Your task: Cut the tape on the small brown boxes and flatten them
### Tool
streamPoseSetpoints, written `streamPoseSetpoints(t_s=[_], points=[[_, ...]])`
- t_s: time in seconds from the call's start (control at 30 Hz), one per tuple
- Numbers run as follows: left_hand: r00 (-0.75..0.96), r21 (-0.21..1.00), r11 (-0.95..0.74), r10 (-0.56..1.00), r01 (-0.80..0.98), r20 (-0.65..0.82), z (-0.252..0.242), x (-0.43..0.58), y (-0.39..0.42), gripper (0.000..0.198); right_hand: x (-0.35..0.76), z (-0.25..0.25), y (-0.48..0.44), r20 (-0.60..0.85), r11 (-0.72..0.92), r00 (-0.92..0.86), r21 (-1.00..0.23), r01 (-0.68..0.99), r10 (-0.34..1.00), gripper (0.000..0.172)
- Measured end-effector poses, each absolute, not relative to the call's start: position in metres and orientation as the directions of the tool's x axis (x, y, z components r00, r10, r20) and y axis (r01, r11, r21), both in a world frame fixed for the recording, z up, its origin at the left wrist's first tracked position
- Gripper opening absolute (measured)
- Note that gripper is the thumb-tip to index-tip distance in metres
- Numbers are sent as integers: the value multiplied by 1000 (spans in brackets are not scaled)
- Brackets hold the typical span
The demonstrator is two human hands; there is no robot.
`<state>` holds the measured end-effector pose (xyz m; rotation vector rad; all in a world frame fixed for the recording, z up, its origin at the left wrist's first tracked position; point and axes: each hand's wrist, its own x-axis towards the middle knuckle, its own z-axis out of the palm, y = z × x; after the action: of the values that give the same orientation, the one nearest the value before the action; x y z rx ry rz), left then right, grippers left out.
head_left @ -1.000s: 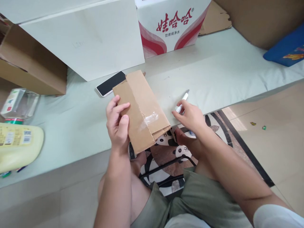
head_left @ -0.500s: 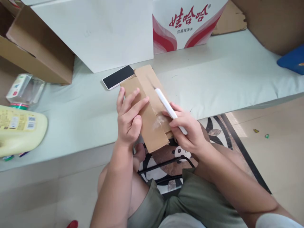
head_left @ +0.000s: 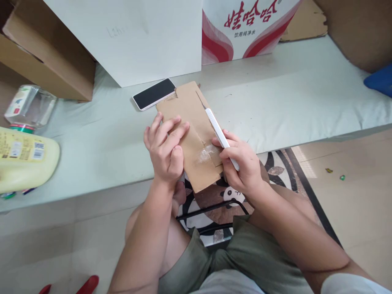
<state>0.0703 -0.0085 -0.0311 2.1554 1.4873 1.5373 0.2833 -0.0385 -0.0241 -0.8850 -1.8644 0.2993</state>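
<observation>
A folded piece of brown cardboard (head_left: 186, 134) with a patch of clear tape lies over the front edge of the green-covered surface. My left hand (head_left: 167, 147) rests on its left side, fingers spread and slightly bent, pressing from above. In my right hand (head_left: 240, 159) is a white-handled craft knife (head_left: 218, 130), gripped with the fingers wrapped round the handle. Its thin, pointed blade aims up and away, over the cardboard's right part; whether the tip touches is unclear. The right-hand fingers are also close against the cardboard's right edge.
Behind the cardboard lies a phone (head_left: 154, 94). A white box (head_left: 128, 36) and a red-and-white carton (head_left: 245, 36) stand at the back. To the left are a clear bottle (head_left: 30, 106), a yellow jug (head_left: 27, 161) and an open cardboard box (head_left: 55, 53). A blue object (head_left: 379, 79) sits far right.
The cardboard's two panels now look flatter, nearly level with each other. My left hand has shifted slightly left, and the knife has moved a little with my right hand. The view has tilted slightly down.
</observation>
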Motion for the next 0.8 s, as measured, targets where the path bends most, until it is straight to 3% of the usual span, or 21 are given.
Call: streamPoseSetpoints(t_s=[0.27,0.57,0.7,0.8], points=[[-30,571,-510,729,643,684,-29,74,-12,53,281,-27,-40,696,675,-204,-513,530,689,22],[14,569,-589,702,574,712,-36,66,-5,51,282,-27,-35,700,724,-201,-621,302,685,25],[6,613,-548,748,569,664,-32,69,-7,55,288,-17,-40,633,674,-231,-685,277,739,31],[-26,622,-512,759,592,650,-28,74,-10,55,295,-11,-51,622,632,-141,-717,294,770,31]])
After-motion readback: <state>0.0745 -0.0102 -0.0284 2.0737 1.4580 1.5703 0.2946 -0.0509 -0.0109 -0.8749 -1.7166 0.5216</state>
